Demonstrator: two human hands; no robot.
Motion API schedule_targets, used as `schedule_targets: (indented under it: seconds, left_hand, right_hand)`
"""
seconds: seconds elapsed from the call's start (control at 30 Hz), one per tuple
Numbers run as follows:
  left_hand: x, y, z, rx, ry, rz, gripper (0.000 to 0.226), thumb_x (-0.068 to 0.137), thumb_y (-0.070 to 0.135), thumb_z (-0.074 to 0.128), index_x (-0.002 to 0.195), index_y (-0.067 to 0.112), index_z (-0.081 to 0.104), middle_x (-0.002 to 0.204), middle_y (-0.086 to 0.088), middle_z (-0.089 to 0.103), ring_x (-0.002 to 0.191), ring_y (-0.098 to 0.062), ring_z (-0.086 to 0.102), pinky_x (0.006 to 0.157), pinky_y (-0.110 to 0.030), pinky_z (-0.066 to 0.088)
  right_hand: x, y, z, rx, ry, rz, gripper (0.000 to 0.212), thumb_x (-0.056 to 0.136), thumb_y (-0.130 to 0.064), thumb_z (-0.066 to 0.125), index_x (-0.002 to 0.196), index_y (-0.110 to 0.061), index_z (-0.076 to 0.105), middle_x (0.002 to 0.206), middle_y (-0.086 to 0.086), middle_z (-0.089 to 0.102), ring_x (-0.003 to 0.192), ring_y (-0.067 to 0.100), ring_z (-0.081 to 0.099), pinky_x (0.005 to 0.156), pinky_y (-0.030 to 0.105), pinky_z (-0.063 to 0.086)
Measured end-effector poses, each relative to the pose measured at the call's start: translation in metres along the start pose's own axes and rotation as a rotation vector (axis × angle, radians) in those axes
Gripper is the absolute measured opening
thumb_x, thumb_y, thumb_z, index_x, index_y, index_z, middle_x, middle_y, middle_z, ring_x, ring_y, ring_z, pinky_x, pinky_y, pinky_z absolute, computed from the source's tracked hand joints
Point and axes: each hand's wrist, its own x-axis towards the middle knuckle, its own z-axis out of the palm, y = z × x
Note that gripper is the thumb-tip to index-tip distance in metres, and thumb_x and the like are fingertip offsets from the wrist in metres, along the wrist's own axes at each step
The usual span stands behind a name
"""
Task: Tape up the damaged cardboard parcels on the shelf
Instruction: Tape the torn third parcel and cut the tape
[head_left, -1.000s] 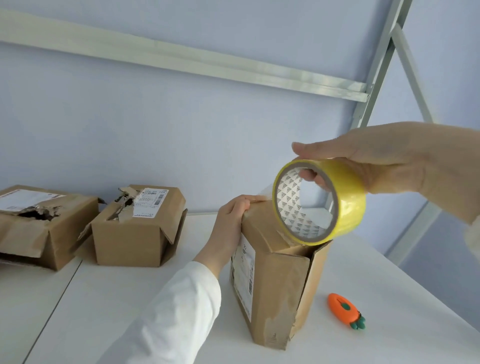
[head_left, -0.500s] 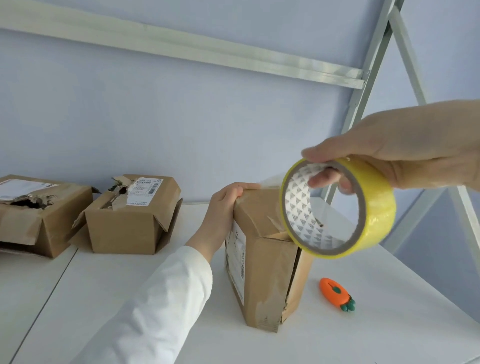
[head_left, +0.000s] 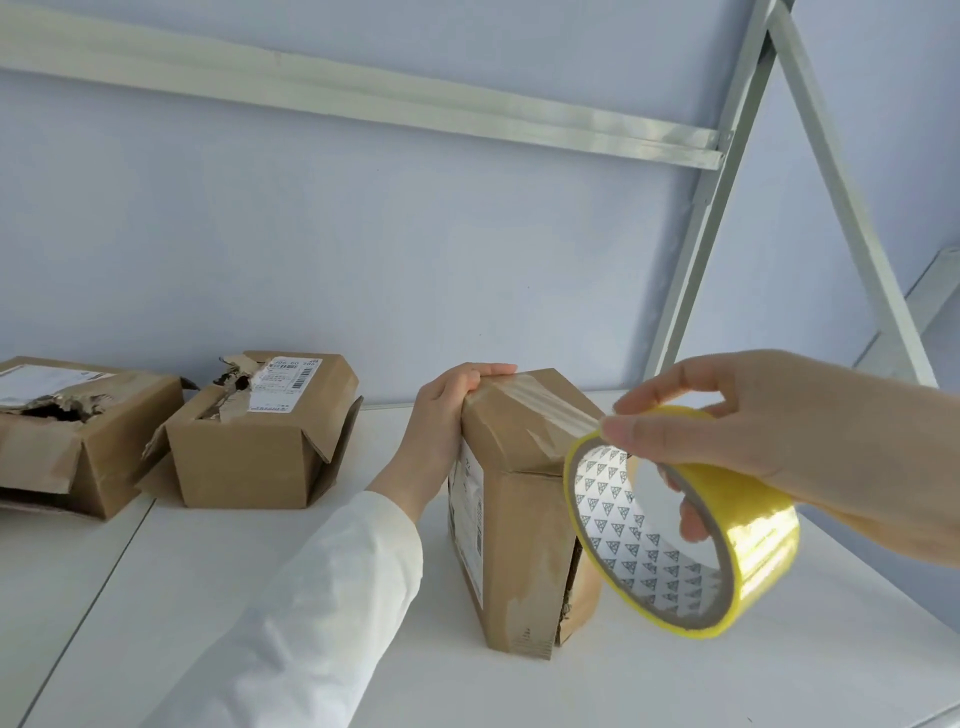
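Both curled: left hand (head_left: 445, 418) grips parcel (head_left: 522, 551), right hand (head_left: 789, 431) holds tape roll (head_left: 756, 530).

Left hand (head_left: 442, 415), arm stretched forward, grips the parcel (head_left: 519, 545) top; right hand (head_left: 779, 431) holds the tape roll (head_left: 753, 525), fingers inside.

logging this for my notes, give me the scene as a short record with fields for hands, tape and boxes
left hand: grips the far top edge of the upright parcel
right hand: holds the roll, fingers through its core
strip: runs from the roll across the parcel's top towards the left hand
parcel side: near corner seam gapes, no fresh tape over it
other boxes: middle box and left box, both torn open on top
surface: white shelf
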Motion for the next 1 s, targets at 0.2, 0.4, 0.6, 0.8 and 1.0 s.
schedule_targets:
  seconds: [0.2, 0.4, 0.6, 0.8, 1.0]
  left_hand:
    - [-0.001, 0.0, 0.001, -0.011, 0.001, -0.005, 0.041, 0.097, 0.012, 0.032, 0.095, 0.015, 0.072, 0.102, -0.001, 0.071, 0.094, -0.01, 0.062, 0.079, -0.019, 0.048]
    - [0.0, 0.001, 0.001, -0.004, 0.001, -0.034, 0.04, 0.097, 0.013, 0.031, 0.097, 0.016, 0.071, 0.102, -0.001, 0.071, 0.093, -0.012, 0.061, 0.077, -0.021, 0.046]
    - [0.001, 0.0, 0.001, 0.001, -0.019, -0.049, 0.038, 0.096, 0.016, 0.033, 0.104, 0.011, 0.07, 0.114, -0.01, 0.068, 0.109, -0.023, 0.06, 0.099, -0.035, 0.044]
    - [-0.001, -0.001, 0.002, 0.015, -0.004, -0.039, 0.04, 0.097, 0.013, 0.031, 0.105, 0.008, 0.069, 0.115, -0.012, 0.068, 0.115, -0.028, 0.058, 0.103, -0.039, 0.042]
    - [-0.002, 0.001, 0.005, 0.018, -0.001, -0.039, 0.041, 0.096, 0.014, 0.031, 0.1, 0.012, 0.071, 0.11, -0.01, 0.069, 0.105, -0.022, 0.061, 0.1, -0.039, 0.044]
  right_hand:
    - [-0.003, 0.01, 0.013, 0.02, 0.089, 0.017, 0.07, 0.026, -0.055, 0.066, 0.091, -0.029, 0.06, 0.053, 0.0, 0.067, 0.05, 0.021, 0.068, 0.065, 0.035, 0.059]
    - [0.0, 0.03, 0.026, 0.116, 0.164, 0.027, 0.05, 0.045, -0.048, 0.078, 0.09, -0.034, 0.06, 0.06, -0.006, 0.068, 0.047, 0.02, 0.067, 0.048, 0.022, 0.051]
    - [0.002, 0.045, 0.035, 0.191, 0.269, 0.006, 0.035, 0.061, -0.041, 0.077, 0.091, -0.036, 0.06, 0.068, -0.003, 0.071, 0.045, 0.017, 0.065, 0.038, 0.012, 0.04]
    - [0.001, 0.05, 0.036, 0.164, 0.305, -0.073, 0.033, 0.061, -0.045, 0.074, 0.089, -0.038, 0.058, 0.061, -0.011, 0.067, 0.042, 0.011, 0.063, 0.037, 0.01, 0.038]
    - [0.003, 0.032, 0.017, 0.113, 0.348, -0.167, 0.041, 0.049, -0.05, 0.071, 0.086, -0.036, 0.061, 0.058, -0.005, 0.069, 0.043, 0.015, 0.064, 0.061, 0.034, 0.058]
